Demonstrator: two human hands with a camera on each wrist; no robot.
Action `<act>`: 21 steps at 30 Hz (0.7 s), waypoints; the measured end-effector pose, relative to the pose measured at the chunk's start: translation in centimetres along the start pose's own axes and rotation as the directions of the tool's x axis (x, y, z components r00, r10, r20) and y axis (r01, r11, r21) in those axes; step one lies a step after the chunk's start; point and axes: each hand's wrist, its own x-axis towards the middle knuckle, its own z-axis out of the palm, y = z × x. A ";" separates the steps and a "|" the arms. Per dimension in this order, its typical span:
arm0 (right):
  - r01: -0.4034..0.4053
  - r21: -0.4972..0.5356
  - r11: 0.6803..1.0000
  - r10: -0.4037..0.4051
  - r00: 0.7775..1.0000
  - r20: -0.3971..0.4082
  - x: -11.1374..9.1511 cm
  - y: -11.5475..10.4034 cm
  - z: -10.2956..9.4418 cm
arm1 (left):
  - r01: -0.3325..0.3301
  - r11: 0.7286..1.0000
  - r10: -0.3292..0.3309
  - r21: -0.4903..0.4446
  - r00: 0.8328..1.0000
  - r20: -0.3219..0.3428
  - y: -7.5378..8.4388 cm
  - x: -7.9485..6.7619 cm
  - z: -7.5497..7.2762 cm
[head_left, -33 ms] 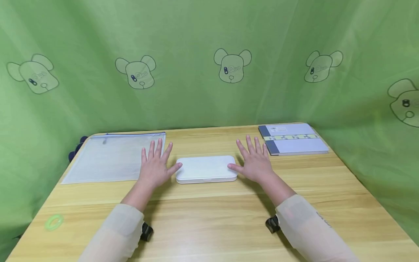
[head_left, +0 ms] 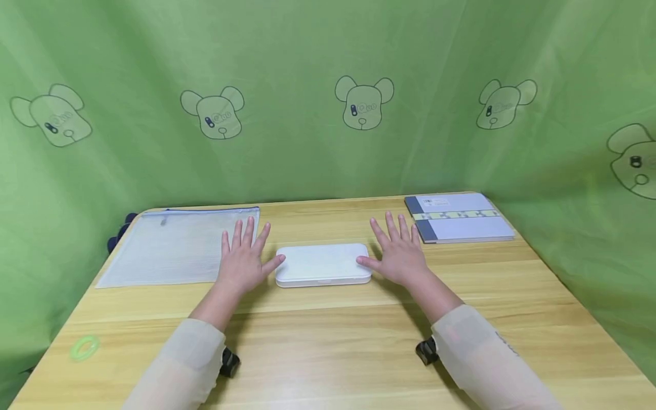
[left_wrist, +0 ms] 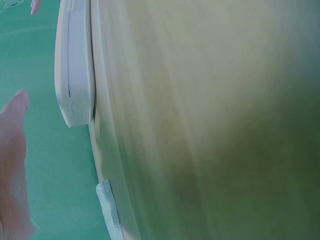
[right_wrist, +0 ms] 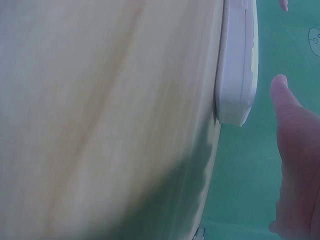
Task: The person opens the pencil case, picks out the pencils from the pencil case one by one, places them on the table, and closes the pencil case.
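Note:
A flat white case point(head_left: 323, 263) with rounded corners lies closed in the middle of the wooden table. To its left my left hand point(head_left: 241, 265) hovers palm down, fingers spread, its thumb overlapping the case's left end in the head view. My right hand point(head_left: 402, 256) mirrors it on the other side, thumb over the right end. Both wrist views show the case's side point(left_wrist: 79, 65) on the tabletop, with a gap between it and the left thumb. In the right wrist view, too, the right thumb point(right_wrist: 285, 100) is apart from the case point(right_wrist: 236, 65). Neither hand holds anything.
A translucent mesh zip pouch point(head_left: 164, 250) lies at the back left, partly behind the left hand. At the back right is a lilac and grey notebook point(head_left: 463, 228) with a patterned band. A green ring point(head_left: 84, 347) lies near the left edge. Green curtains point(head_left: 307, 165) surround the table.

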 end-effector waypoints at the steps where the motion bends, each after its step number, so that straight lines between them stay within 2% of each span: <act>1: -0.001 0.003 1.000 0.001 1.000 0.003 0.0 0.0 0.0 | 0.001 1.000 -0.001 -0.001 1.000 0.003 0.0 0.0 0.0; 7: 0.011 0.071 0.997 -0.010 1.000 -0.011 0.0 0.0 0.1 | 0.001 0.999 0.000 -0.046 1.000 0.006 0.0 -0.2 0.1; 9: 0.030 0.148 0.988 -0.028 0.999 -0.016 -0.1 0.0 0.2 | 0.003 0.992 0.000 -0.129 1.000 0.016 0.2 -0.5 0.3; 11: 0.054 0.252 0.966 -0.053 0.999 -0.010 -0.3 -0.1 0.5 | 0.020 0.963 -0.011 -0.267 0.999 0.035 0.4 -0.9 0.6; 13: 0.073 0.352 0.933 -0.078 0.997 0.001 -0.5 -0.1 0.8 | 0.049 0.907 -0.025 -0.419 0.998 0.063 0.6 -1.5 1.0; 15: 0.084 0.434 0.897 -0.099 0.995 0.013 -0.6 -0.2 1.1 | 0.089 0.830 -0.046 -0.551 0.995 0.092 0.9 -2.0 1.4; 18: 0.083 0.509 0.856 -0.110 0.994 0.023 -0.7 -0.1 1.7 | 0.123 0.731 -0.064 -0.671 0.992 0.112 1.2 -2.6 2.3; 21: 0.081 0.570 0.818 -0.120 0.992 0.030 -0.8 0.0 2.3 | 0.110 0.633 -0.064 -0.766 0.994 0.090 1.4 -2.9 3.4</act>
